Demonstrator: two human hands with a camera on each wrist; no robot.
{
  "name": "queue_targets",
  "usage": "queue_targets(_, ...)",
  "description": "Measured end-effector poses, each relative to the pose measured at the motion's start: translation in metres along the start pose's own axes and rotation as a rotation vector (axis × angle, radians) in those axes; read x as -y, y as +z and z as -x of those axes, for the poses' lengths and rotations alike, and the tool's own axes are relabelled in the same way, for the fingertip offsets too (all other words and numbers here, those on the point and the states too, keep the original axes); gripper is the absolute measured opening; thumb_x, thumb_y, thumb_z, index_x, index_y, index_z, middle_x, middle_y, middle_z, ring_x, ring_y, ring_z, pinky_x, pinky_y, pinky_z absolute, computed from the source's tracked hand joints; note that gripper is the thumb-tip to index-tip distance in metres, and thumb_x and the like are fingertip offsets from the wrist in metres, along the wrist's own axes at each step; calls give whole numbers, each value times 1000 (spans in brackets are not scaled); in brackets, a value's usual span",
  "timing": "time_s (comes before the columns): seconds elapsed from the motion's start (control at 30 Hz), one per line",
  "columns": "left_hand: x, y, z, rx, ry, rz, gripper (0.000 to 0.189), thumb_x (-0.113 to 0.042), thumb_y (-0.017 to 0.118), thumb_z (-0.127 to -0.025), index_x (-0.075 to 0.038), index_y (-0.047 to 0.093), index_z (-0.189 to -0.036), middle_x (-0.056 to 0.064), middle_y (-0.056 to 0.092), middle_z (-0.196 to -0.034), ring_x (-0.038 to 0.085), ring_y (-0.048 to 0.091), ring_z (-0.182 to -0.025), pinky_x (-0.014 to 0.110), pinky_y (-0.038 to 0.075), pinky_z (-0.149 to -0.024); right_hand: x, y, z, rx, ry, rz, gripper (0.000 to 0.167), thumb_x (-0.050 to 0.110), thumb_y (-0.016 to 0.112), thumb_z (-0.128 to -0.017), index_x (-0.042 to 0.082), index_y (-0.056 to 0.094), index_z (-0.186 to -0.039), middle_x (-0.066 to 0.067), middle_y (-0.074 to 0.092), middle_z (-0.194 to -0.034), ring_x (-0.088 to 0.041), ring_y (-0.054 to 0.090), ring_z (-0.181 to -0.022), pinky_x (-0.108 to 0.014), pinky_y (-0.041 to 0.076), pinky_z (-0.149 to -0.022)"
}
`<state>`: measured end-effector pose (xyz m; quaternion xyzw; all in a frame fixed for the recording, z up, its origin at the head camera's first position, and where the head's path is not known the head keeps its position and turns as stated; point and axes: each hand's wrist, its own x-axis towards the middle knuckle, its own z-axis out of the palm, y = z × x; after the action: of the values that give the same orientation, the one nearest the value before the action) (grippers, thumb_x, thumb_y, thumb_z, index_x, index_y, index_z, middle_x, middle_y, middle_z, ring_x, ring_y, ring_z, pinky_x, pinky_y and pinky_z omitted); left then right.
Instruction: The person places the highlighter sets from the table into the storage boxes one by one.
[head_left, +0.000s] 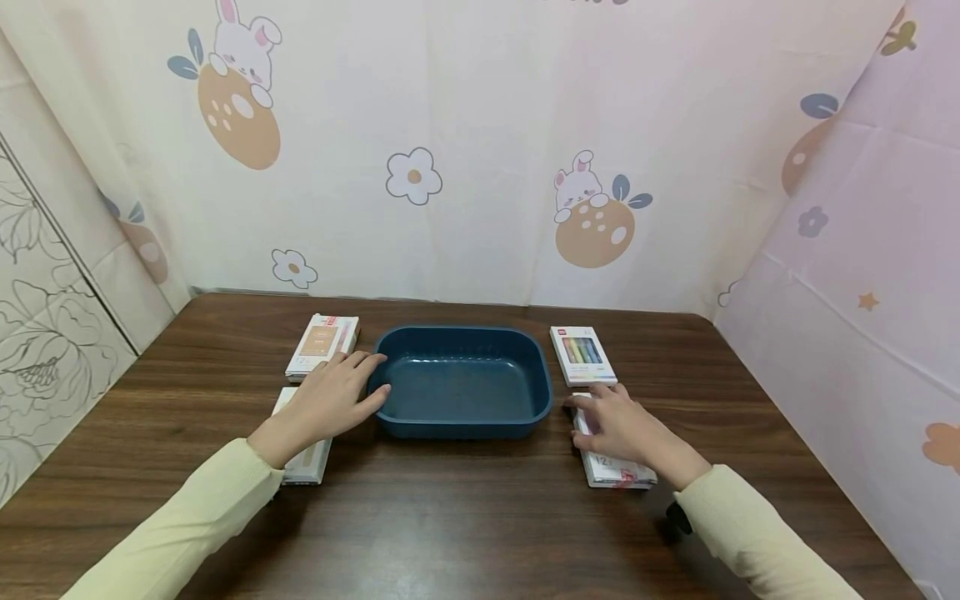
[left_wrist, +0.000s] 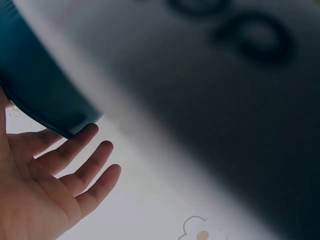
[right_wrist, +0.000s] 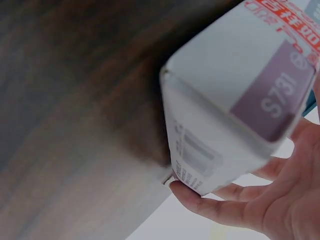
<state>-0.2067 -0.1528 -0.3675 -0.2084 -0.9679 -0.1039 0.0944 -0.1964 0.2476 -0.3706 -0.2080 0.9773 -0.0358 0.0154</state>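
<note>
My left hand (head_left: 333, 396) reaches over the left rim of a dark blue rectangular tray (head_left: 465, 429), fingers spread, thumb and forefinger tips over its inner edge. In the left wrist view the fingers of that hand (left_wrist: 60, 180) are nearly straight beside the tray (left_wrist: 45, 75). A white box (head_left: 307, 467) lies under my left forearm, partly covered. My right hand (head_left: 618, 425) holds the near right white box (head_left: 622, 475), thumb at its left side and fingers around the far end. The right wrist view shows this box's purple "S731" label (right_wrist: 275, 100) and a fingertip at its lower edge.
Behind the near boxes lie a white box with a tan panel (head_left: 318, 342) on the left and a white box with coloured sticks pictured (head_left: 583, 354) on the right. All stand on a brown wooden table (head_left: 450, 533). A patterned curtain (head_left: 480, 233) hangs behind.
</note>
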Motion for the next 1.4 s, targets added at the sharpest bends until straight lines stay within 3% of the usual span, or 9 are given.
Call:
queue_targets(0.2,0,0,0,-2,0,-1,52,-44,47,-89,-9,51,-128,11,56,-125,32,52,-113,51,44,-86,1,-10,-3,-40,-38,-5,45,33,65,-77,14,62,-117,-16,56,-104,-26,44,-79,-34,38,-62)
queue_targets(0.47,0,0,-1,-4,-4,-2,53,-45,48,-88,-10,51,-127,10,56,-125,32,52,-112,51,45,-85,1,-32,-12,-43,-18,-14,48,35,65,-77,16,60,-121,-18,56,-110,-30,46,-88,-41,44,-67)
queue_targets(0.8,0,1,-1,-2,-11,0,52,-44,50,-87,-10,52,-127,11,56,-125,32,53,-110,50,45,-85,7,-55,-32,-42,-37,-28,46,33,65,-78,17,59,-121,-20,54,-115,-31,44,-91,-37,44,-66)
queue_targets(1.0,0,1,-2,-14,-3,-5,52,-43,51,-87,-9,53,-126,11,57,-124,32,54,-110,51,46,-83,18,-65,-46,-32,-48,-38,47,34,64,-79,18,58,-122,-17,53,-119,-33,44,-98,-45,47,-75)
queue_targets(1.2,1,1,-2,3,-4,-2,53,-45,49,-88,-9,52,-126,11,56,-124,32,53,-111,51,45,-85,35,-69,-58,-36,-86,-54,47,34,65,-78,17,59,-121,-13,55,-115,-29,44,-93,-37,44,-70)
queue_targets(1.4,1,0,-2,11,-12,1,54,-45,50,-87,-9,52,-127,11,56,-125,32,53,-111,51,45,-87,55,-72,-74,-35,-122,-31,47,37,65,-78,19,59,-121,-11,56,-111,-28,45,-91,-38,43,-72)
